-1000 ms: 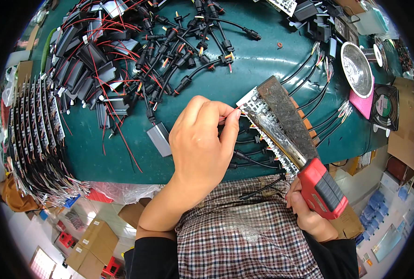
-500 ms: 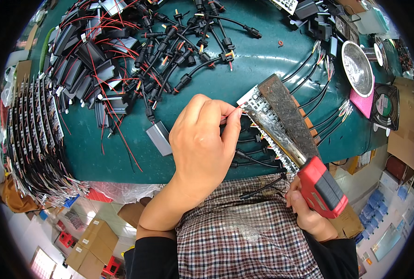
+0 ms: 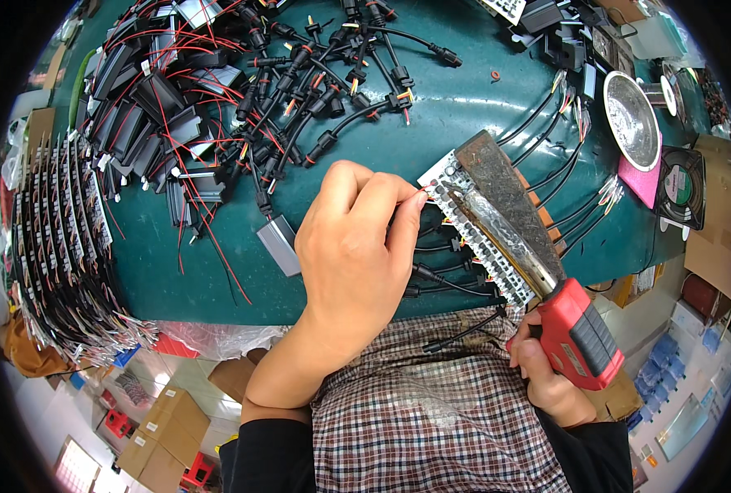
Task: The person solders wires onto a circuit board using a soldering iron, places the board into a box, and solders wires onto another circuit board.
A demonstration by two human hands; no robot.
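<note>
My left hand (image 3: 355, 234) pinches a thin reddish wire (image 3: 424, 191) against the upper left corner of a white circuit board panel (image 3: 438, 172). My right hand (image 3: 553, 384), at the lower right, is closed round the red and black handle of a soldering iron (image 3: 581, 335). Its long metal shaft slants up along the panel, and the tip sits a little right of the pinched wire. A dark, worn bar (image 3: 501, 185) lies over the panel's right side. Black cables (image 3: 447, 278) with plugs stick out from the panel's left edge, partly behind my left hand.
Black housings (image 3: 164, 99) with red wires and plugged cables (image 3: 304, 74) are heaped at the far left. Wired boards (image 3: 61, 230) stand in rows at the left edge. A metal bowl (image 3: 631, 122), a solder spool (image 3: 669, 97) and a small fan (image 3: 681, 187) stand at the right.
The soldering iron has shifted right and slightly down, its tip drawing back from the wire at the panel's corner. My left hand keeps its pinch, having moved only slightly.
</note>
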